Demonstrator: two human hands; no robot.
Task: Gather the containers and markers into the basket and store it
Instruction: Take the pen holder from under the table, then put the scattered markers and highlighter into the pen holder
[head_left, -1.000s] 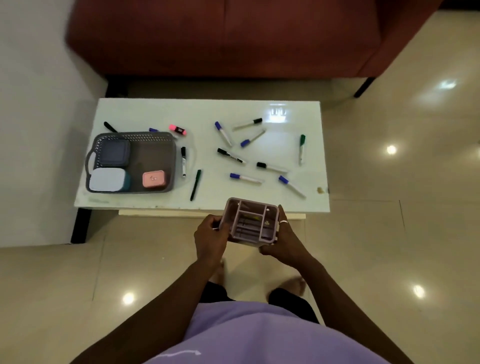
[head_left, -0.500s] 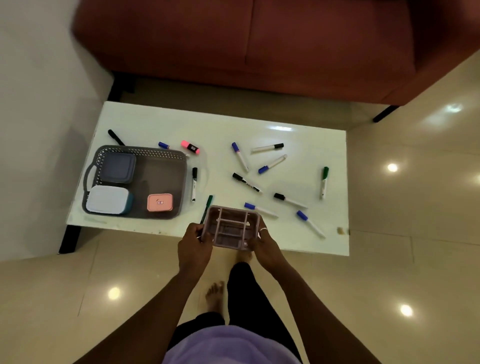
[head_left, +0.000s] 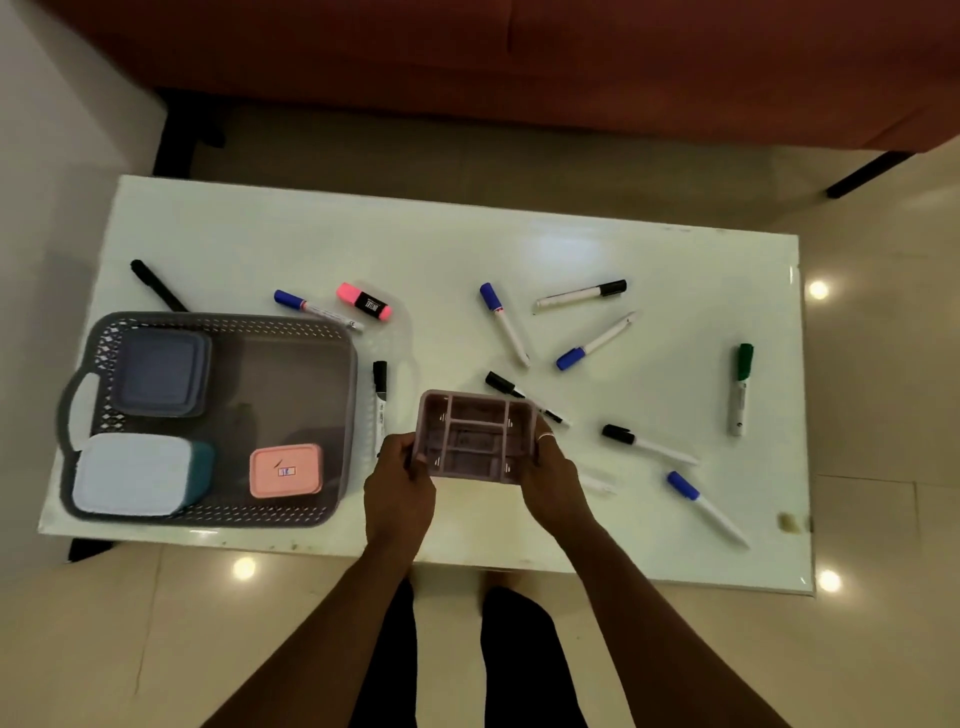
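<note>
Both hands hold a mauve divided organizer (head_left: 475, 439) over the white table (head_left: 441, 249); my left hand (head_left: 397, 486) grips its left end, my right hand (head_left: 553, 475) its right end. A grey perforated basket (head_left: 291, 384) sits at the table's left and holds a blue lidded box (head_left: 161, 371), a white-lidded teal box (head_left: 137, 473) and a small pink box (head_left: 285, 470). Several markers lie scattered on the table: a pink highlighter (head_left: 363, 301), a green marker (head_left: 742, 387), a black pen (head_left: 156, 285), and blue- and black-capped ones such as one marker (head_left: 582, 294).
A red sofa (head_left: 519, 62) stands beyond the table, with a black leg (head_left: 867, 174) at the right. A wall (head_left: 52, 156) runs along the left. Glossy tiled floor (head_left: 883, 415) surrounds the table, and my legs stand at its near edge.
I have stepped up to the table. The organizer in both hands moved from in front of the table edge to above the tabletop, right of the basket.
</note>
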